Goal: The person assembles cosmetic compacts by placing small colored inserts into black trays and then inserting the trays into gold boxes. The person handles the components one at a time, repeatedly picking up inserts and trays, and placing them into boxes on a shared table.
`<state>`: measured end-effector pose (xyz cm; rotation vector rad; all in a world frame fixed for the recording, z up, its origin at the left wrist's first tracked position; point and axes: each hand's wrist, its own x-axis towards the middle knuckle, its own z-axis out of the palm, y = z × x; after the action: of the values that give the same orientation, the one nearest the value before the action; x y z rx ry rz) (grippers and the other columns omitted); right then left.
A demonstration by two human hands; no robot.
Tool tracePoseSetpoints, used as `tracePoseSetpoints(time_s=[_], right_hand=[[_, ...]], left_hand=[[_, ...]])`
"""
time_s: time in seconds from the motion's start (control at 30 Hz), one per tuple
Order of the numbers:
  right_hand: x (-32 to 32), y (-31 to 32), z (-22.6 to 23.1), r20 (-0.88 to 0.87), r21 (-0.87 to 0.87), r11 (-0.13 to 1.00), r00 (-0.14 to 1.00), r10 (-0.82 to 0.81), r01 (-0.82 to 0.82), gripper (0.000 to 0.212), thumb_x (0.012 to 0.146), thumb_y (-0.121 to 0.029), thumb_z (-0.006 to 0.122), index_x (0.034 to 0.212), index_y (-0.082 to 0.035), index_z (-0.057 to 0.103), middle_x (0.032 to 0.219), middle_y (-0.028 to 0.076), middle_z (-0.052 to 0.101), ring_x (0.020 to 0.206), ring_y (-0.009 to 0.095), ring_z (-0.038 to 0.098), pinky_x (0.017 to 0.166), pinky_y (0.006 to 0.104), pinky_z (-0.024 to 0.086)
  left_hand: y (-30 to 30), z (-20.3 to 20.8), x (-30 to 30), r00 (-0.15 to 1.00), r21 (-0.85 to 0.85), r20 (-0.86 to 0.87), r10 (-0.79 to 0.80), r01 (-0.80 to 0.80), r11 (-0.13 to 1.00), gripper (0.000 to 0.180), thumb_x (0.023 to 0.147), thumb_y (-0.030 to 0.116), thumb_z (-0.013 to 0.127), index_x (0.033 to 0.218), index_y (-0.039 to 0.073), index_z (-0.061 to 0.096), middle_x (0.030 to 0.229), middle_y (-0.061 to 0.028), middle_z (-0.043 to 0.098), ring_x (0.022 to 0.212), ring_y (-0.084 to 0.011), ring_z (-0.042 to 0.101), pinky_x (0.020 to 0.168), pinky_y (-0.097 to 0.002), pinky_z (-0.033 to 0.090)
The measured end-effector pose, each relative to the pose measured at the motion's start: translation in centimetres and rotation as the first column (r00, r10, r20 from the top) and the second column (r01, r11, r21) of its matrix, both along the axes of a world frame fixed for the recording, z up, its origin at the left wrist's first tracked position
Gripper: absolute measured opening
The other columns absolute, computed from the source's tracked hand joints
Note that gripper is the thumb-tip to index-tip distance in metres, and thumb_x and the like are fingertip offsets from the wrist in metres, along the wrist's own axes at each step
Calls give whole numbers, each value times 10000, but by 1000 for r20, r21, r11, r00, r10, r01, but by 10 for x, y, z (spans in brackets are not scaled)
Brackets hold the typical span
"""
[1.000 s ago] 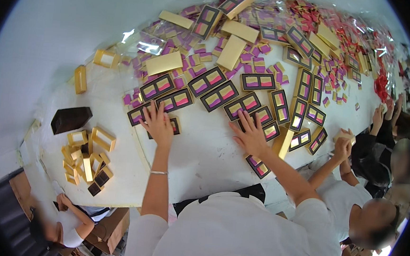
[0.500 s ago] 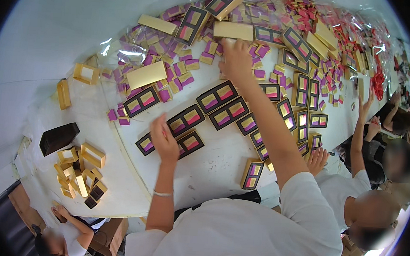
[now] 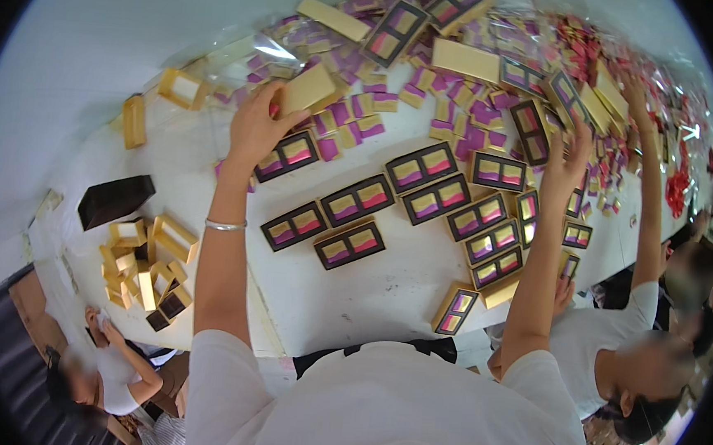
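At the pile's left side, my left hand (image 3: 255, 129) grips the end of a plain gold box (image 3: 306, 87), thumb and fingers at its edges. Just below it lies a black-framed box (image 3: 289, 157) with two windows showing purple, gold and pink pieces. My right hand (image 3: 566, 159) reaches over the right part of the table, fingers apart, at the near end of a tilted two-window box (image 3: 565, 98); whether it touches the box I cannot tell. Another dark-framed box (image 3: 531, 131) is beside that hand. Several filled window boxes (image 3: 358, 199) lie between my arms.
Small purple-and-gold pieces (image 3: 364, 107) and red ones (image 3: 580, 40) heap along the far side, partly under clear plastic. Gold sleeves (image 3: 147, 282) and a black box (image 3: 115, 201) sit at the left. Co-workers are at right and lower left; one arm (image 3: 649, 193) reaches in.
My left hand moved left and away from me onto the plain gold box. My right hand left the far middle of the pile and came right. The view has shifted.
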<state>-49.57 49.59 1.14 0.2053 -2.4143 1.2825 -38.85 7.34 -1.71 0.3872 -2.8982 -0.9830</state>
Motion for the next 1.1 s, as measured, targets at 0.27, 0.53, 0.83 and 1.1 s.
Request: tracePoseSetpoints(time_s=[0.27, 0.53, 0.83, 1.1], right_hand=[[80, -155, -1, 300, -715, 568, 554, 776, -408, 499, 861, -159, 584, 1313, -70, 392, 1303, 74, 428, 1171, 189, 433, 942, 326, 377], [125, -179, 25, 517, -852, 514, 320, 794, 99, 404, 800, -180, 679, 1117, -26, 480, 1007, 57, 593, 901, 139, 595, 809, 288, 477], [66, -98, -36, 642, -652, 735, 652, 403, 188, 520, 763, -284, 706, 1145, -11, 481, 1078, 116, 552, 973, 186, 525, 871, 329, 427], [114, -90, -5, 600, -726, 606, 730, 327, 326, 300, 852, -217, 606, 1082, -32, 549, 969, 52, 623, 846, 153, 612, 735, 301, 507]], left_hand=[[42, 35, 65, 998, 869, 59, 38, -33, -494, 687, 874, 588, 358, 1297, 48, 397, 1198, -169, 515, 1025, -278, 552, 848, -396, 478], [113, 33, 90, 945, 936, 319, -74, -326, -130, 553, 925, 524, 342, 1202, 69, 489, 713, 44, 483, 532, -36, 367, 446, -192, 267], [66, 34, 194, 842, 775, 328, 429, -499, 388, 200, 851, 188, 608, 948, 14, 624, 851, -35, 640, 753, -92, 557, 652, -200, 387], [44, 2, 234, 829, 578, 180, 529, -525, 625, 203, 786, 199, 673, 930, 61, 632, 769, 26, 568, 579, -47, 351, 553, -187, 330]])
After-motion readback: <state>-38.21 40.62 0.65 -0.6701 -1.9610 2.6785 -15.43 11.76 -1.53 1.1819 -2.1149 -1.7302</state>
